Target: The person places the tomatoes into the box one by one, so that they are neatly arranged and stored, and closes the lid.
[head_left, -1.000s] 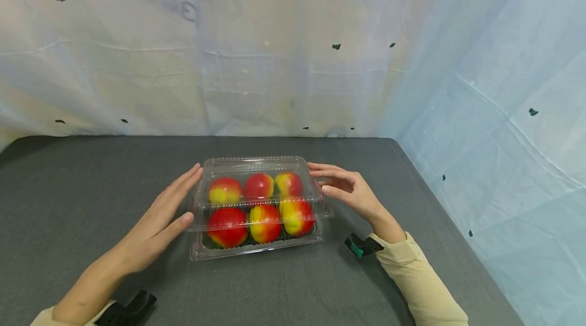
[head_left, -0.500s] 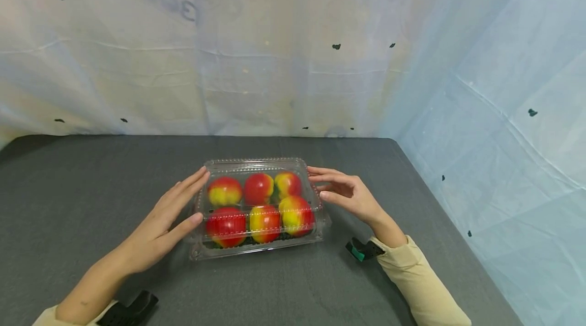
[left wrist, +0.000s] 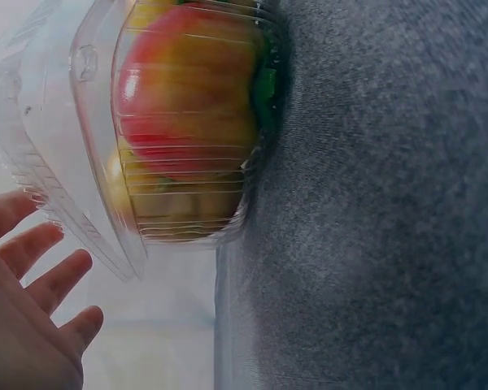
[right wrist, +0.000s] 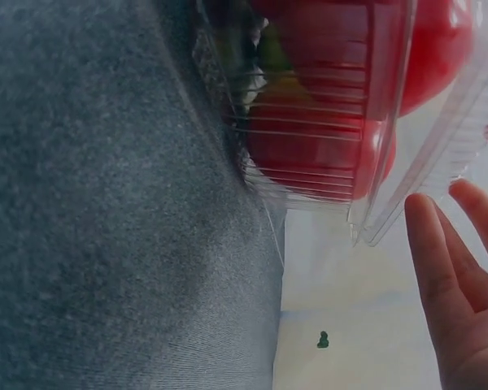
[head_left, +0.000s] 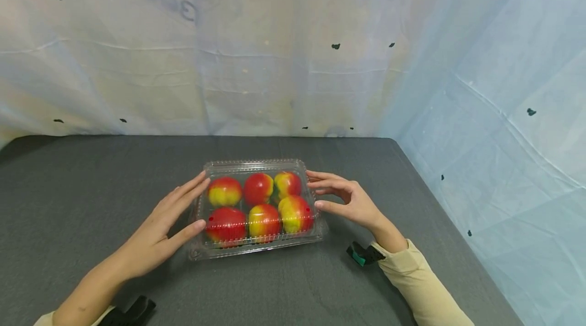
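A clear plastic clamshell box (head_left: pixel 258 250) sits on the grey table and holds several red-and-yellow fruits (head_left: pixel 224 191) in two rows. Its clear lid (head_left: pixel 254 164) slants over them, close to the base at the far side and raised toward the person, as both wrist views show. At the lid's left side, my left hand (head_left: pixel 160 229) has its fingers nearly straight, with the fingertips right at the edge. Opposite it, my right hand (head_left: pixel 350 201) has loosely bent fingers (right wrist: pixel 427 252) at the lid's right edge. A gap shows between base and lid in the right wrist view.
The dark grey table (head_left: pixel 91 183) ends at a pale hanging sheet (head_left: pixel 256 61) behind and a bluish one (head_left: pixel 513 112) to the right. Black wrist straps (head_left: pixel 364 254) show beside both sleeves.
The lid's near edge has come down and toward the person, over the front row of fruits. Both hands have moved slightly with it. The base has stayed put.
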### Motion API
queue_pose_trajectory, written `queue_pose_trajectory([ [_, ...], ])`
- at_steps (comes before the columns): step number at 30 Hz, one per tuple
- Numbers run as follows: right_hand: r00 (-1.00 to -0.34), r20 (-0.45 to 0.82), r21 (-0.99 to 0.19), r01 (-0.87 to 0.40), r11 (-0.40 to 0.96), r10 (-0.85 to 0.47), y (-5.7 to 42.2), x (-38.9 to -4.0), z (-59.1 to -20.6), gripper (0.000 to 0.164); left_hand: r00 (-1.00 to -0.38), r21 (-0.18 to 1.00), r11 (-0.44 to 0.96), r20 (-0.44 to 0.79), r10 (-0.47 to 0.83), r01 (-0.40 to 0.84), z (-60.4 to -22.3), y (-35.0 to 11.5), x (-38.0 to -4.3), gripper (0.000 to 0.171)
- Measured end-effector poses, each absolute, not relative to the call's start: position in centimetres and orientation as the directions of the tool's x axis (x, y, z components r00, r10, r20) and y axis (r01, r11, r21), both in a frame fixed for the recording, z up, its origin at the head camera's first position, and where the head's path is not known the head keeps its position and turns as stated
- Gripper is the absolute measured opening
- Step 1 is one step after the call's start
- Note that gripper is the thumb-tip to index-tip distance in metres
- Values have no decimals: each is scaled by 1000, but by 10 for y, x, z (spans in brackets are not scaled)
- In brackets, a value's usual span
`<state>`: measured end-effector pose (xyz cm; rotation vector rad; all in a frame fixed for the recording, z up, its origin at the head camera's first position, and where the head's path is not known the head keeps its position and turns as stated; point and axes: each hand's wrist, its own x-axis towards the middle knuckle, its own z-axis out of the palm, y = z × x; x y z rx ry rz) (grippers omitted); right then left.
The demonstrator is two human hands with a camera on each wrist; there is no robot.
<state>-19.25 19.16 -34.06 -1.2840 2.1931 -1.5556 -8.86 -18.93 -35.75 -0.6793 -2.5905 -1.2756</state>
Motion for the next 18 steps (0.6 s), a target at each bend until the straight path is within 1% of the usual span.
queue_pose_trajectory([
  [7, -609, 346, -813, -574, 96, -714, 192, -190, -342, 39, -892, 711, 542, 323, 315, 449, -359, -189, -85, 70],
  [12, -609, 352, -808, -581, 97, -711, 191, -189, -343, 41, -896, 711, 547, 317, 311, 442, -361, -189, -84, 71],
  [15, -621, 353, -804, -584, 112, -700, 191, -187, -344, 46, -901, 711, 555, 309, 304, 431, -362, -189, -84, 73],
  [18, -657, 332, -815, -561, 144, -677, 191, -183, -344, 51, -902, 714, 553, 306, 306, 430, -363, -189, -83, 76],
])
